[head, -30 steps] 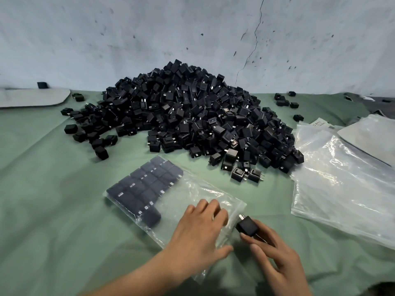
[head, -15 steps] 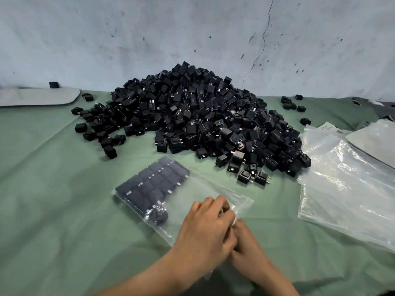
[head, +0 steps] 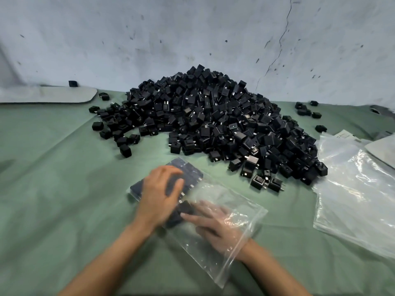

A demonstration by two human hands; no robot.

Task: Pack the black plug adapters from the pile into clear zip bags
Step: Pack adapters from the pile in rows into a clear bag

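A big pile of black plug adapters [head: 213, 120] lies on the green cloth against the wall. In front of it is a clear zip bag [head: 241, 212] with rows of adapters [head: 190, 174] packed flat at its far end. My left hand [head: 158, 197] rests on top of the bag over those rows, fingers spread. My right hand [head: 213, 225] is inside the bag through its open near end. Its straight fingers touch a single adapter [head: 186, 207] next to the packed rows. Both hands are blurred.
A stack of empty clear bags [head: 352, 189] lies at the right. Loose adapters sit left of the pile [head: 125, 150] and at the far right [head: 303, 108]. A grey pad [head: 49, 96] lies at the back left by the wall.
My right hand, which held an adapter outside the bag's mouth, has gone inside the bag with it. My left hand moved from the bag's mouth up onto the packed rows.
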